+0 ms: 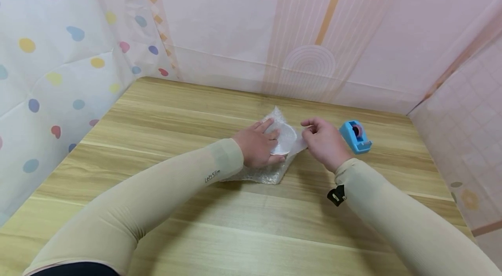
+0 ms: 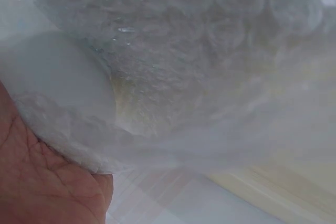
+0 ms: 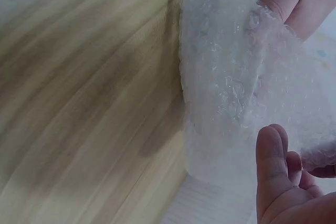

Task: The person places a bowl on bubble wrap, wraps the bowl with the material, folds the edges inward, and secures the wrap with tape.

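Observation:
A sheet of bubble wrap [image 1: 266, 174] lies on the wooden table, with a smooth white plate-like disc [image 1: 287, 139] on it. My left hand [image 1: 259, 144] rests flat with spread fingers on the disc and the wrap beside it. At the right, my right hand [image 1: 323, 142] pinches a corner of the wrap and holds it raised. In the left wrist view the lifted bubble wrap [image 2: 184, 40] arches past the rounded white disc [image 2: 58, 72]. The right wrist view has the wrap [image 3: 220, 77] partly covering the left hand [image 3: 296, 1], near the right hand's fingers [image 3: 270, 156].
A blue tape dispenser [image 1: 356, 136] with a pink roll stands just right of the right hand. The wooden table [image 1: 243, 232] meets patterned hangings [image 1: 219, 15] at its back and sides. A small black item [image 1: 336, 196] hangs at the right wrist.

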Available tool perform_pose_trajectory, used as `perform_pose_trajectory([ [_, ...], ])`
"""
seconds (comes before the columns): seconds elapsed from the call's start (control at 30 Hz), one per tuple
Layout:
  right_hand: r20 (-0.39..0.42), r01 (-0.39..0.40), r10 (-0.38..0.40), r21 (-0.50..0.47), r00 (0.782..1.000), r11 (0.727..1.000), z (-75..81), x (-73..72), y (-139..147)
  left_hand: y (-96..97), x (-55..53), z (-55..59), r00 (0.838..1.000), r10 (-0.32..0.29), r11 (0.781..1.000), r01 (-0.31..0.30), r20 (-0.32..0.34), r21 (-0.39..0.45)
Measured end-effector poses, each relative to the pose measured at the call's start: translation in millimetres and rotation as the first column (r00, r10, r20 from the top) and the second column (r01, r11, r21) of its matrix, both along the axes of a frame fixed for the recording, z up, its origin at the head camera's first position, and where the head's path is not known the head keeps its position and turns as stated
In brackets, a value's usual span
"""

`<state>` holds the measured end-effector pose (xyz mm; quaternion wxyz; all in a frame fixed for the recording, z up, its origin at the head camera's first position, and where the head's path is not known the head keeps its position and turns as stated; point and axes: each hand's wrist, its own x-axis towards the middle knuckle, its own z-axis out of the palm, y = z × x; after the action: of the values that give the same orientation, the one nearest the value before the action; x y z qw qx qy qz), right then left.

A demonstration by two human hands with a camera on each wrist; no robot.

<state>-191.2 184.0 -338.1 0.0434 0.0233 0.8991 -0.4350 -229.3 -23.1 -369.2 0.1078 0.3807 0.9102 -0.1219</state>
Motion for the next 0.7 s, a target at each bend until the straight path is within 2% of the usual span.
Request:
perform_pose_trajectory([
  [0.23, 0.019, 0.004, -0.003, -0.061, 1.000, 0.998, -1.8, -8.1, -9.6, -1.3, -0.8, -1.1, 1.000, -0.024, 1.000, 0.023, -0.013, -0.018],
  [0.53, -0.011, -0.032, 0.031, -0.122, 0.999, 0.992, -8.6, -12.4, -15.6, -2.8, -1.3, -2.4, 1.000, -0.024, 0.999, 0.024, -0.003, -0.022],
  [0.6, -0.025, -0.071, 0.069, -0.107, 0.997, 0.992, -10.6, -12.4, -15.3, -3.3, -1.0, -2.2, 1.000, -0.024, 0.999, 0.024, 0.001, -0.022],
  [0.7, -0.061, -0.153, 0.153, -0.006, 0.986, 0.988, -13.9, -10.5, -11.8, -3.5, -0.9, -1.7, 1.000, -0.030, 0.999, 0.030, 0.005, -0.026],
])
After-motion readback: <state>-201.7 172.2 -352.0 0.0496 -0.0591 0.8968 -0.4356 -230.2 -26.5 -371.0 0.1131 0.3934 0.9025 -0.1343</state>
